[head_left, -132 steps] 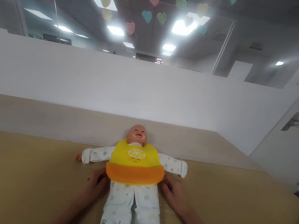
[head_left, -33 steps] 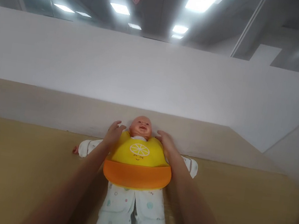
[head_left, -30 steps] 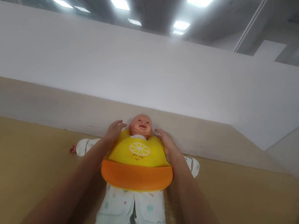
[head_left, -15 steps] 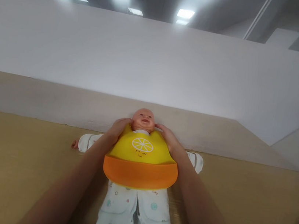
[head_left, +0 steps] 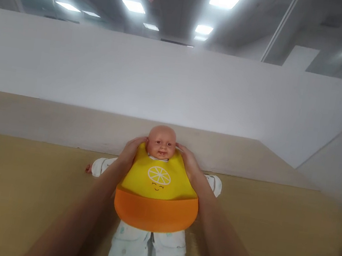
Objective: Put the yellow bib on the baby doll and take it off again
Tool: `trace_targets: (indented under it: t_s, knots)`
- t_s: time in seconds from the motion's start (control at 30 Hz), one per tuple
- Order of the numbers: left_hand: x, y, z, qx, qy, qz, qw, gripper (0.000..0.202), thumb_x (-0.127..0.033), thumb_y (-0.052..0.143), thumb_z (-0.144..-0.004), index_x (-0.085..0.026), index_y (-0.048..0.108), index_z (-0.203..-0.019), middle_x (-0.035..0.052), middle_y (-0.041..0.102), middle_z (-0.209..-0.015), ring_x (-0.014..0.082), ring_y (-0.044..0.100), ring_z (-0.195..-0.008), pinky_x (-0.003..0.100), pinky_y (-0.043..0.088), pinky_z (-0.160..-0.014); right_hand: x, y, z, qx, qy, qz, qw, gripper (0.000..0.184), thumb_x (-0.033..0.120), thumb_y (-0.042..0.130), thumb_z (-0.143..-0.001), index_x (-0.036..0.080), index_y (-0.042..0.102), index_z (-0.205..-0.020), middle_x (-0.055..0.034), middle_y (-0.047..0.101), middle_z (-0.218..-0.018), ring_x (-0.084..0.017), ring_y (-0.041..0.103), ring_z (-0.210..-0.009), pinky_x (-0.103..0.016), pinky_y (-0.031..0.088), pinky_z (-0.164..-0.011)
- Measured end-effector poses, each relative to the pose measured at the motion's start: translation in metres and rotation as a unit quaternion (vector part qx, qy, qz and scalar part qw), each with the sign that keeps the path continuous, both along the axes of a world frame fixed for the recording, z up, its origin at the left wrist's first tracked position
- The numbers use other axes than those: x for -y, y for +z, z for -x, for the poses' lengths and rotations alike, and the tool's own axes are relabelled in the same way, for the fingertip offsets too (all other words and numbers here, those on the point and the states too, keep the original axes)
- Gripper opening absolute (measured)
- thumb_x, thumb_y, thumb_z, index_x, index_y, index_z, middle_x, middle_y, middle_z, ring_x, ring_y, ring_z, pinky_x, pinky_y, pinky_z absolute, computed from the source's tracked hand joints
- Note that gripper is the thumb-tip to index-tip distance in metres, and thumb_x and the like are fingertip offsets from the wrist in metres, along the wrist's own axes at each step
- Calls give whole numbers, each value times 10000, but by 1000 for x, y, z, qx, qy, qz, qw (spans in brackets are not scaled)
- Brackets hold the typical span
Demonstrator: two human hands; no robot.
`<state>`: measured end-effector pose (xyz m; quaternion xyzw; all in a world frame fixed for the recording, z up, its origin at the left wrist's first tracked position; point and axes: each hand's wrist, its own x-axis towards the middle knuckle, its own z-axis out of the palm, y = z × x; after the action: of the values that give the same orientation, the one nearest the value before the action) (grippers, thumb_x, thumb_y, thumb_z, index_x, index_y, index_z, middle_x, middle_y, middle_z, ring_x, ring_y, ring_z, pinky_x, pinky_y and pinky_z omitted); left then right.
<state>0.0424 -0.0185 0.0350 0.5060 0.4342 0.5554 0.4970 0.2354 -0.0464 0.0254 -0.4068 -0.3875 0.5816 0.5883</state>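
A baby doll (head_left: 162,141) in white printed pyjamas lies on a tan table (head_left: 22,192), its head and chest raised toward me. It wears a yellow bib (head_left: 157,181) with a lemon print and an orange catch pocket. My left hand (head_left: 131,152) curls round the doll's neck and shoulder on its left side. My right hand (head_left: 187,161) does the same on the other side. Both sets of fingertips reach behind the neck, hidden by the head and bib.
A white partition wall (head_left: 133,80) runs behind the table's raised back ledge (head_left: 47,121). A grey surface (head_left: 337,164) stands at the right. Ceiling lights and paper hearts show above the wall.
Both hands went from the doll's waist up to its neck. In the last half second the doll's head and upper body have lifted off the table toward me.
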Motion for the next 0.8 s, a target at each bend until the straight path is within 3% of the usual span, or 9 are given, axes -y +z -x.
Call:
trace_targets:
  t_s: [0.1, 0.23, 0.4, 0.53, 0.63, 0.8]
  knots:
    - [15, -1, 2, 70, -47, 35, 996, 412, -224, 592, -587, -158, 667, -987, 40, 694, -869, 213, 615, -763, 317, 485, -677, 14, -5, -1, -10, -3, -24, 1000, 277, 386, 668, -710, 217, 662, -930, -16, 706, -902, -223, 618, -905, -301, 490, -749]
    - [38, -2, 3, 90, -46, 44, 994, 445, -110, 517, -502, -183, 646, -921, -2, 656, -826, 153, 585, -663, 273, 451, -607, 40, -12, -3, -29, -23, -39, 999, 321, 366, 701, -674, 224, 671, -961, -24, 699, -1010, -233, 610, -977, -308, 486, -789]
    - [77, 2, 5, 90, -69, 49, 992, 417, -84, 551, -506, -214, 599, -900, -22, 637, -897, 129, 585, -642, 245, 432, -559, 78, -16, -2, -85, -36, -35, 995, 328, 314, 726, -652, 227, 673, -963, -24, 666, -1121, -222, 586, -1036, -298, 467, -852]
    - [104, 3, 10, 85, -88, 71, 990, 375, -85, 575, -524, -229, 545, -870, -46, 623, -831, 106, 560, -550, 228, 408, -500, 106, -20, -1, -121, -11, -2, 993, 390, 305, 728, -654, 256, 663, -1035, -22, 674, -1097, -231, 610, -989, -325, 472, -829]
    - [117, 1, 14, 93, -84, 73, 989, 346, -71, 579, -514, -230, 486, -806, -63, 640, -857, 82, 538, -502, 220, 401, -491, 120, -27, -1, -141, 14, 8, 990, 416, 286, 727, -630, 255, 676, -1041, -34, 681, -1080, -245, 621, -979, -346, 466, -838]
    - [129, -7, 24, 117, -85, 70, 987, 381, -40, 613, -490, -222, 487, -801, -52, 650, -855, 120, 600, -628, 225, 427, -557, 128, -41, 0, -138, 8, 0, 990, 320, 263, 725, -599, 238, 715, -918, -39, 694, -1030, -243, 610, -993, -336, 447, -868]
